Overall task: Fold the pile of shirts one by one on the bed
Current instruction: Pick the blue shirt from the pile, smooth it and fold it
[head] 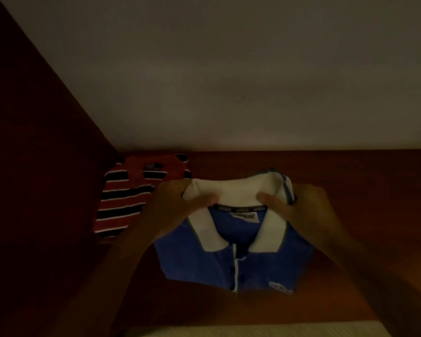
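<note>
Pale cloth (253, 330) lies nearest; beyond it the polo (265, 268) sits folded on the red-brown surface (355, 171), my left hand (170, 210) and right hand (301, 211) each pinching its collar (236, 190). A striped shirt (124, 203) lies folded beside it, so I judge two nearly done; I see no pile.

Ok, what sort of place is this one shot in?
Probably a dim room at home, perhaps a bedroom, though no bed shows. A folded striped shirt lies on a reddish-brown surface against a plain wall, and the left hand and right hand hold a blue polo by its collar.
</note>
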`<state>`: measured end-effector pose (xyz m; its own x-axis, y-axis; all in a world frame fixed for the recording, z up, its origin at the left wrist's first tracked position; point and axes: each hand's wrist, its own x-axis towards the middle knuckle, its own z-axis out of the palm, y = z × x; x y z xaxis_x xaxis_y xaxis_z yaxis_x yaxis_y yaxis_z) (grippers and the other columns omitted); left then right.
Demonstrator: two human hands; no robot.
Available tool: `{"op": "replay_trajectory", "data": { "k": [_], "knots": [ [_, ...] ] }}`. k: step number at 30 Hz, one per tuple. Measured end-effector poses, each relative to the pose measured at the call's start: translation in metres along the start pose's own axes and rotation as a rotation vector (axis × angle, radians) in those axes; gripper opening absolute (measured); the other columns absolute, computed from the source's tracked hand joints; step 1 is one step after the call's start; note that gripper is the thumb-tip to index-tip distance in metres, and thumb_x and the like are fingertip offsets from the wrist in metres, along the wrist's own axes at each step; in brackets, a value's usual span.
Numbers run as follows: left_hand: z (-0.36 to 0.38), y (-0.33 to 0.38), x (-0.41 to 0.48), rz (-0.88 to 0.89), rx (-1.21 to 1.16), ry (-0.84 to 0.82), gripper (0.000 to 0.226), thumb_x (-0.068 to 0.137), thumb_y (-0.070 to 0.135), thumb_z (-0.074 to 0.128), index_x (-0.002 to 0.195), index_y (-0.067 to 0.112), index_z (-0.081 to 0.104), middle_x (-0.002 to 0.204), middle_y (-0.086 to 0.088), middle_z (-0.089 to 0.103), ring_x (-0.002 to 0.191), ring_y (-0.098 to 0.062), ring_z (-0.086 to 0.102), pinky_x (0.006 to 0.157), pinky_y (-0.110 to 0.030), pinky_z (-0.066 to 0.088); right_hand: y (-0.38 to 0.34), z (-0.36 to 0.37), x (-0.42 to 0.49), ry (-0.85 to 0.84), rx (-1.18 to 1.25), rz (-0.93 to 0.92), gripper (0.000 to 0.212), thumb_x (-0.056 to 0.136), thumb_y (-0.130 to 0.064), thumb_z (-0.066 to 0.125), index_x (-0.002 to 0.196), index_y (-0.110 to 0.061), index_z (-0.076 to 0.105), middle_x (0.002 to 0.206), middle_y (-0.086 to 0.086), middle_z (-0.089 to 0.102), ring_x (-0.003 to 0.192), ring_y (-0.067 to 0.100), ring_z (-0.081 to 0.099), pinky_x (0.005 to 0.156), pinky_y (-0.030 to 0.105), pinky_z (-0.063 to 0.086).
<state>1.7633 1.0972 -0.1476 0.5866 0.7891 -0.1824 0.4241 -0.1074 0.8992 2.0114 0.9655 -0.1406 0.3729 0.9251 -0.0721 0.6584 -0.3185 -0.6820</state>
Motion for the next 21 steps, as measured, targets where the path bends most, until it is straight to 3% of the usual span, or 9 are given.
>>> {"op": "replay_trajectory", "data": {
  "k": [2,4,6,7,9,12,15,18,21],
  "knots": [
    [0.013,-0.027,0.048,-0.03,0.024,0.03,0.029,0.074,0.062,0.074,0.092,0.039,0.075,0.085,0.011,0.075,0.078,-0.006,0.07,0.064,-0.033,0.055,0.028,0.019,0.044,0.005,-0.035,0.033,0.067,0.07,-0.08,0.055,0.051,-0.017,0.042,0.042,-0.002,0.046,0.036,0.011,0.044,0.037,0.021,0.031],
    [0.032,-0.058,0.097,-0.066,0.118,0.076,0.051,0.08,0.055,0.069,0.113,0.016,0.07,0.108,-0.003,0.072,0.098,-0.021,0.067,0.078,-0.041,0.053,0.058,0.042,0.085,0.003,-0.109,0.055,0.059,0.076,-0.074,0.053,0.061,-0.017,0.049,0.053,-0.005,0.049,0.049,0.008,0.048,0.05,0.027,0.037],
    [0.053,-0.088,0.131,-0.067,0.314,0.136,0.06,0.091,0.047,0.066,0.135,0.009,0.054,0.134,-0.014,0.056,0.121,-0.033,0.053,0.094,-0.04,0.044,0.09,0.071,0.112,-0.026,-0.226,0.111,0.059,0.087,-0.066,0.052,0.107,-0.011,0.062,0.107,0.015,0.06,0.097,0.031,0.057,0.081,0.045,0.045],
    [0.064,-0.1,0.137,-0.044,0.42,0.171,0.064,0.093,0.045,0.064,0.144,0.01,0.047,0.144,-0.015,0.046,0.131,-0.034,0.044,0.103,-0.043,0.038,0.102,0.086,0.117,-0.025,-0.284,0.155,0.065,0.091,-0.064,0.051,0.133,-0.014,0.051,0.135,0.019,0.048,0.121,0.037,0.046,0.098,0.052,0.04],
    [0.084,-0.121,0.13,0.035,0.558,0.184,0.072,0.096,0.048,0.058,0.155,0.014,0.032,0.161,-0.012,0.025,0.147,-0.031,0.024,0.119,-0.047,0.019,0.117,0.112,0.11,0.013,-0.294,0.159,0.076,0.093,-0.065,0.046,0.156,-0.03,0.021,0.163,0.011,0.014,0.147,0.035,0.017,0.114,0.06,0.02],
    [0.107,-0.146,0.102,0.096,0.759,0.053,0.078,0.096,0.065,0.027,0.16,0.022,0.012,0.168,-0.002,0.0,0.155,-0.023,-0.004,0.125,-0.044,-0.004,0.128,0.143,0.086,-0.123,-0.291,-0.01,0.072,0.094,-0.069,0.027,0.156,-0.043,0.002,0.167,0.0,-0.008,0.153,0.027,-0.007,0.119,0.058,0.011],
    [0.117,-0.159,0.096,0.024,0.968,-0.049,0.086,0.087,0.069,-0.003,0.158,0.021,-0.006,0.165,0.0,-0.014,0.153,-0.024,-0.013,0.122,-0.037,-0.015,0.148,0.155,0.073,-0.261,-0.374,-0.032,0.063,0.091,-0.067,0.01,0.148,-0.051,-0.013,0.164,-0.005,-0.019,0.151,0.022,-0.018,0.122,0.053,0.006],
    [0.125,-0.165,0.104,0.019,1.0,-0.059,0.082,0.084,0.068,-0.012,0.151,0.021,-0.024,0.158,0.0,-0.029,0.152,-0.025,-0.02,0.119,-0.033,-0.021,0.167,0.154,0.071,-0.249,-0.426,-0.036,0.06,0.091,-0.067,0.003,0.143,-0.052,-0.023,0.16,-0.01,-0.027,0.148,0.017,-0.027,0.122,0.051,-0.004],
    [0.131,-0.166,0.111,0.042,0.983,-0.075,0.079,0.086,0.067,-0.011,0.148,0.021,-0.028,0.157,0.0,-0.032,0.149,-0.025,-0.025,0.12,-0.033,-0.021,0.183,0.151,0.069,-0.234,-0.478,-0.04,0.061,0.093,-0.066,0.002,0.148,-0.05,-0.019,0.16,-0.01,-0.028,0.147,0.018,-0.031,0.121,0.053,-0.007]
  ]
}}
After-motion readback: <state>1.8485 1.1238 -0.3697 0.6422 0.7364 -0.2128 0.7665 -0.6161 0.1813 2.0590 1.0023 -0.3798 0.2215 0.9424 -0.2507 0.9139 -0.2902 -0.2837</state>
